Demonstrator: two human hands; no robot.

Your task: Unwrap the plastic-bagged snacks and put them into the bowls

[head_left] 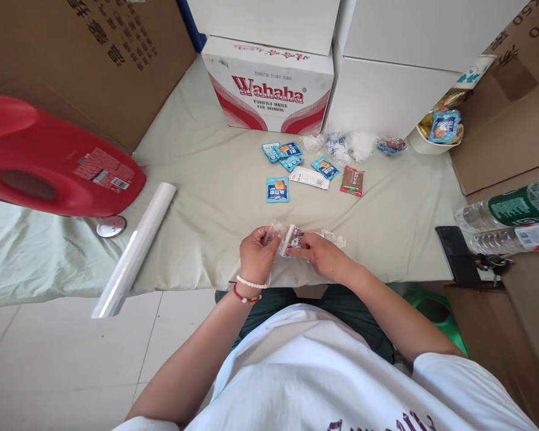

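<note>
My left hand [257, 252] and my right hand [320, 252] meet over the pale green sheet [206, 197], both pinched on a small clear plastic bag [293, 238] that holds a dark snack packet. The left wrist carries a white bead bracelet and a red one. Beyond the hands lie several blue snack packets [277, 189], a white packet [309, 178] and a brown packet [353, 181]. Crumpled clear wrappers [348, 145] lie behind them.
A roll of clear film [135, 248] lies left of my hands, near a red plastic tub [49, 158] and a small metal disc [111, 226]. A Wahaha water carton [269, 84] and white boxes stand behind. At right are a white bowl of snacks [435, 134], two water bottles [505, 221], a black phone [451, 254] and keys.
</note>
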